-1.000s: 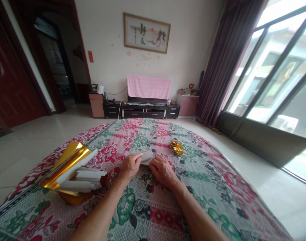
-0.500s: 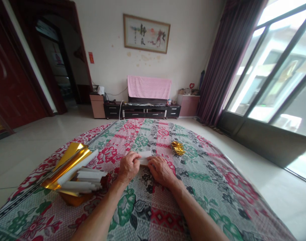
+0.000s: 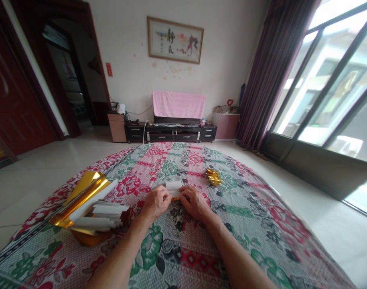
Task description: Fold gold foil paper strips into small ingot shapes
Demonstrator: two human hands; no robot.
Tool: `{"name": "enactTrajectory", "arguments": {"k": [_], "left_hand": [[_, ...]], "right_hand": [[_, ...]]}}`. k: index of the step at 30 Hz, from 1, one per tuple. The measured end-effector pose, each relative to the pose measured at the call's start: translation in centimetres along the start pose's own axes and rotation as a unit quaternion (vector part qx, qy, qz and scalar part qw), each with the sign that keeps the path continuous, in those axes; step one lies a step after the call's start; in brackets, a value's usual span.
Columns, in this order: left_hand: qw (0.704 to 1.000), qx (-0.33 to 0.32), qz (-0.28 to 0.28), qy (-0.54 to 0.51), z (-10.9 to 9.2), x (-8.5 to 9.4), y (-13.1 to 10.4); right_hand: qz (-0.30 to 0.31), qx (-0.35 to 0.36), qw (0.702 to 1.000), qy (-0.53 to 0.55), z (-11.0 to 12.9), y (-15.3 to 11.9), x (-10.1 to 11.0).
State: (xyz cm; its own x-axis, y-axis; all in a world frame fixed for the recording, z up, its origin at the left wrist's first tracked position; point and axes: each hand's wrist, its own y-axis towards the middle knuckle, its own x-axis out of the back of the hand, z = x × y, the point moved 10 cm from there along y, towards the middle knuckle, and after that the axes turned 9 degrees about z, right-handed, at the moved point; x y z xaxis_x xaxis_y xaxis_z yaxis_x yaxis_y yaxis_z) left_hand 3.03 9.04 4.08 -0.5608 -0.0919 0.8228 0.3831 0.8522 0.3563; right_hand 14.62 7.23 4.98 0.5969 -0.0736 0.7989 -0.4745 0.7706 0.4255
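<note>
A small sheet of foil paper (image 3: pixel 173 186), white side up, lies on the patterned tablecloth (image 3: pixel 201 245) in front of me. Its near edge shows a narrow gold strip between my hands. My left hand (image 3: pixel 157 200) pinches the near left corner with thumb and fingers. At the near right corner, my right hand (image 3: pixel 193 200) grips the same edge with its fingers curled. Both hands partly cover the paper's sides. Beyond my right hand sits a crumpled-looking bundle of folded gold foil pieces (image 3: pixel 213 177).
To the left lies a pile of gold foil sheets (image 3: pixel 91 185) with a stack of white-backed folded paper (image 3: pixel 96 222) beside it. Past the round table stand a low black cabinet (image 3: pixel 171 134) and a pink cloth (image 3: pixel 179 104) draped over something above it.
Both hands have drawn slightly nearer to me along the paper's near edge. More white paper shows beyond them, and a gold strip now appears at that edge.
</note>
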Motion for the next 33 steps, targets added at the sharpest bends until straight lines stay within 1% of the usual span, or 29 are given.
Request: {"name": "enactTrajectory", "arguments": {"k": [6, 9, 12, 16, 20, 23, 26, 31, 33], "left_hand": [[1.0, 0.003, -0.01, 0.011, 0.3, 0.1, 0.1], [1.0, 0.009, -0.012, -0.013, 0.4, 0.3, 0.1], [0.999, 0.013, -0.002, -0.053, 0.5, 0.4, 0.0], [0.996, -0.021, -0.005, -0.087, 0.0, 0.7, -0.1], [0.996, -0.045, -0.01, -0.071, -0.4, 0.6, -0.1], [0.998, -0.036, 0.002, -0.048, -0.4, 0.3, -0.1], [0.999, -0.02, 0.008, -0.046, -0.2, 0.2, 0.0], [0.999, 0.016, 0.004, -0.05, 0.4, 0.3, 0.2], [0.998, 0.019, -0.004, -0.058, 0.5, 0.5, 0.3]], "right_hand": [[-0.012, -0.034, 0.999, -0.009, -0.3, 0.0, 0.3], [-0.016, -0.045, 0.999, -0.001, -0.6, 0.1, 0.3], [-0.022, -0.048, 0.999, 0.011, -0.7, 0.1, 0.4], [-0.026, -0.061, 0.998, 0.01, -1.0, 0.0, 0.7], [-0.034, -0.08, 0.996, -0.002, -1.1, -0.2, 1.1], [-0.036, -0.076, 0.996, 0.0, -0.9, -0.2, 1.3], [-0.037, -0.086, 0.995, 0.022, -1.1, -0.2, 1.2], [-0.098, -0.143, 0.983, 0.068, -2.6, -0.5, 2.0], [-0.1, -0.161, 0.98, 0.056, -2.9, -0.6, 2.1]]}}
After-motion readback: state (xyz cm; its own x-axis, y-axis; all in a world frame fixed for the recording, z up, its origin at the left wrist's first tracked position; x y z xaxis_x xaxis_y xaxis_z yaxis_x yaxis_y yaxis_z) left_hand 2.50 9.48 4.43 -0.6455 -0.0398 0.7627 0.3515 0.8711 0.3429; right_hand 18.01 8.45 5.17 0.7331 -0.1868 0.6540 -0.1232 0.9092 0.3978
